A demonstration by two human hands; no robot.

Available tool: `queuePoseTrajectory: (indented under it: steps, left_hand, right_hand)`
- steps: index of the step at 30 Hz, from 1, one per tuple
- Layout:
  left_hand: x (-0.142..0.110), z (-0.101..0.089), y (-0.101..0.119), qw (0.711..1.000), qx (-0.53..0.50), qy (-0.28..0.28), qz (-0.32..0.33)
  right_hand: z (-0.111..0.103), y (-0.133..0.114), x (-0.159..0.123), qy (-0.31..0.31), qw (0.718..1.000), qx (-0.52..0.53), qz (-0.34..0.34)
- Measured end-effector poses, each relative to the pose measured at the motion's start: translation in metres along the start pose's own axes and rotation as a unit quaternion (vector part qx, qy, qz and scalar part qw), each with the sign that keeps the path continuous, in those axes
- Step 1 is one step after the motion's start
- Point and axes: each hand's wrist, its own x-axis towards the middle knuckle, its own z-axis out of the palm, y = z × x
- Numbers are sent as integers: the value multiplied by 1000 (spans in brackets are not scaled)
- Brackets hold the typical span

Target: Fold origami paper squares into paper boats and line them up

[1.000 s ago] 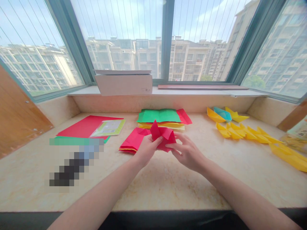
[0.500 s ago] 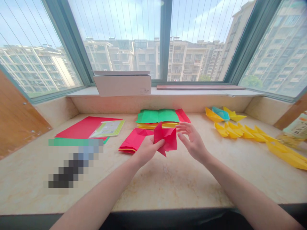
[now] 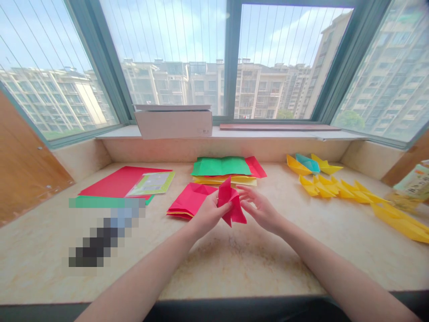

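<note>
A folded piece of red paper with pointed corners is pinched in my left hand, thumb on its near face. At its right edge is my right hand, fingers apart and curved, with the fingertips close behind the paper; whether they touch it I cannot tell. Just left of and partly behind my left hand lies a stack of folded red paper with a yellow layer in it. Beyond the hands sits a pile of creased sheets, with a green sheet on top and red and yellow ones showing.
Several yellow folded paper boats and a blue one stand at the right, near a clear container. At left lie flat red sheets, a clear packet and a blurred-out item. A white box rests on the sill.
The red paper has turned and narrowed in my left hand, its right side swinging down. My right hand has moved left, closer to the paper. The view has tilted slightly upward.
</note>
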Motion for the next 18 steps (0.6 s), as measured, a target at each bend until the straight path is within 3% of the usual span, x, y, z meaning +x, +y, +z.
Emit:
queuePoseTrajectory:
  steps: [6, 10, 18]
  left_hand:
    - [0, 1, 0, 1000, 27, -5, -2]
    - [-1, 3, 3, 998, 17, -2, -53]
    - [-2, 4, 8, 998, 26, 17, -45]
  right_hand:
    - [-9, -1, 0, 22, 999, 2, -27]
    - [-20, -7, 2, 42, 996, -56, -54]
    - [-25, -10, 3, 57, 989, -127, -56]
